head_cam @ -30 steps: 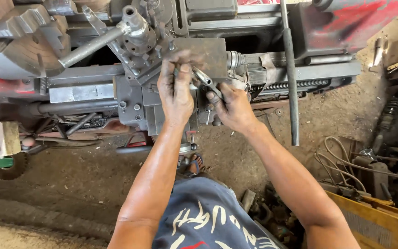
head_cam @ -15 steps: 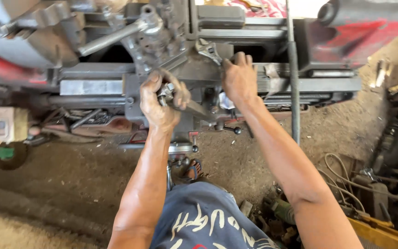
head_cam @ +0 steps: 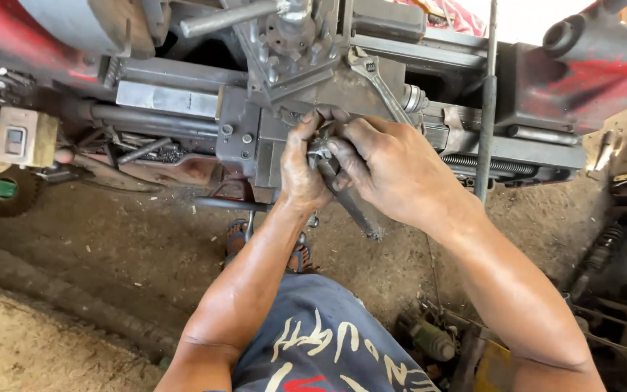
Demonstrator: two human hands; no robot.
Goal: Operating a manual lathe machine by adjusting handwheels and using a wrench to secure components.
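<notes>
— What's nearest to you at the bottom of the frame?
— Your dark printed shirt [head_cam: 321,356], low centre, with both forearms rising from it. Below your hands lies the dirt floor [head_cam: 110,290], and a sandalled foot [head_cam: 237,236] shows just under the machine.

— And your hands?
— They meet at the centre of the frame. Your left hand [head_cam: 300,170] has its grip pressed together around a small metal part [head_cam: 318,147]. Your right hand [head_cam: 390,170] is closed on the same spot, fingers [head_cam: 342,149] pinching the head of a dark wrench [head_cam: 350,199], whose handle slants down toward the lower right.

— What's behind them?
— The grey lathe [head_cam: 255,138] your hands are working against. A second, adjustable wrench [head_cam: 375,83] rests on top of it, just above your right hand. A thin upright rod [head_cam: 486,101] stands to the right, and a beige switch box [head_cam: 17,138] sits at the far left.
</notes>
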